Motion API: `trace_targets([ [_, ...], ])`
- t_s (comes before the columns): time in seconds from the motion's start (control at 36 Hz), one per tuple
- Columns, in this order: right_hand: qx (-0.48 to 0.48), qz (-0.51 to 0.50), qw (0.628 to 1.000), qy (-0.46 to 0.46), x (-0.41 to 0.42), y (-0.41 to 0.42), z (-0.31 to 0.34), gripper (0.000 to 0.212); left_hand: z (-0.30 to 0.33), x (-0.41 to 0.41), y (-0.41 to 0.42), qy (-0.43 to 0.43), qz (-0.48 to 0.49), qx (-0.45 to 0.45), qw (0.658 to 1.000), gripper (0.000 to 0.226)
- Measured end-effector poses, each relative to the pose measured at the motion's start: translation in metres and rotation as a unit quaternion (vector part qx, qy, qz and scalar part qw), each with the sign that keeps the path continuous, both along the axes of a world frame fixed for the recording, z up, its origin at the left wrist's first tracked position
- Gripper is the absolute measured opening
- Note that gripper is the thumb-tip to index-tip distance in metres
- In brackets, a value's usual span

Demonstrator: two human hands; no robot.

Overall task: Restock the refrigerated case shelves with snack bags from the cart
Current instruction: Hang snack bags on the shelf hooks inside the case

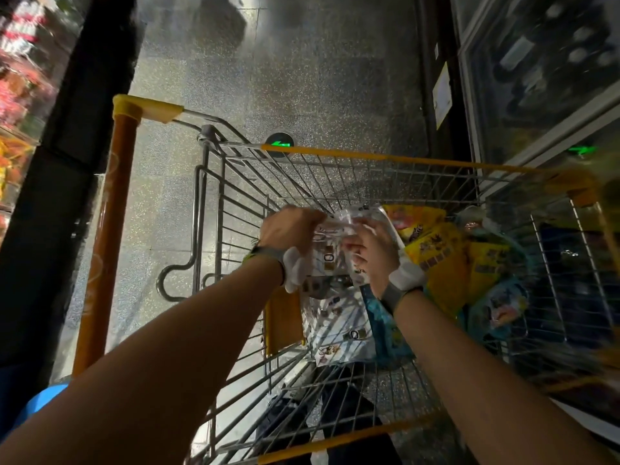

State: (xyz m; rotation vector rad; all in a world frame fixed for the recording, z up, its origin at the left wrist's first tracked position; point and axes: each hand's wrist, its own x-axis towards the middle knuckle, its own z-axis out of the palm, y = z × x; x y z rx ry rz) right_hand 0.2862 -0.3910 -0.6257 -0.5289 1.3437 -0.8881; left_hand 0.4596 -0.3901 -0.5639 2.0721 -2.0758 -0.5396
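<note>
Head view: both hands are reaching down into the cart, wire basket with yellow trim, filling centre to 4 o'clock.
Left hand is gripping the top edge of a white bag, fingers curled over it, at about 12 o'clock of the bag.
Right hand is pinching the same bag from its 3 o'clock side, fingers curled round the plastic. Both hands are holding it just above the pile.
More white bags are lying under it at 6 o'clock, on the basket floor.
Yellow bags are sitting at 3 o'clock of the hands, touching the right wrist area; blue bags are lying at 5 o'clock, partly under the right forearm.
Cart handle, orange with yellow cap, is running along 9 o'clock.
Glass case door is showing at 1–2 o'clock, contents blurred. Lit shelf of blurred products is showing at 10 o'clock.
Speckled floor is showing at 12 o'clock.
</note>
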Motion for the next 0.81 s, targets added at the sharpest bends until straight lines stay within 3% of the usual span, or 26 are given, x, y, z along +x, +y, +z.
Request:
trace_targets([
  [0.11,0.052,-0.138,0.988,0.053,-0.028,-0.003,-0.023,0.023,0.011,0.006,-0.022,0.017,0.061,0.006,0.998,0.027],
  [0.19,0.087,-0.085,0.991,0.064,-0.042,0.003,-0.048,0.012,0.017,0.010,-0.029,0.138,0.127,0.001,0.982,0.025],
  [0.28,0.095,-0.047,0.990,0.095,-0.042,0.014,-0.060,0.011,0.015,0.016,-0.022,0.231,0.193,-0.118,0.946,0.021],
  [0.33,0.103,-0.057,0.988,0.102,-0.035,0.019,-0.060,0.011,0.009,0.018,-0.013,0.215,0.196,-0.111,0.950,0.021],
  [0.39,0.095,-0.050,0.988,0.114,-0.026,0.024,-0.062,0.010,0.000,0.015,-0.008,0.134,0.158,-0.019,0.978,0.023],
  [0.47,0.059,0.084,0.967,0.233,-0.015,0.029,-0.075,0.013,-0.015,0.013,-0.012,0.059,0.099,0.051,0.992,0.026],
  [0.58,-0.050,0.309,0.880,0.357,-0.002,0.034,-0.081,0.018,-0.024,0.013,-0.020,0.069,0.110,0.070,0.989,0.026],
  [0.72,-0.114,0.564,0.672,0.467,0.004,0.031,-0.088,0.033,-0.027,0.014,-0.020,0.075,0.106,0.059,0.990,0.023],
  [0.81,-0.121,0.633,0.583,0.494,0.002,0.029,-0.097,0.033,-0.029,0.016,-0.018,0.079,0.100,0.059,0.990,0.023],
])
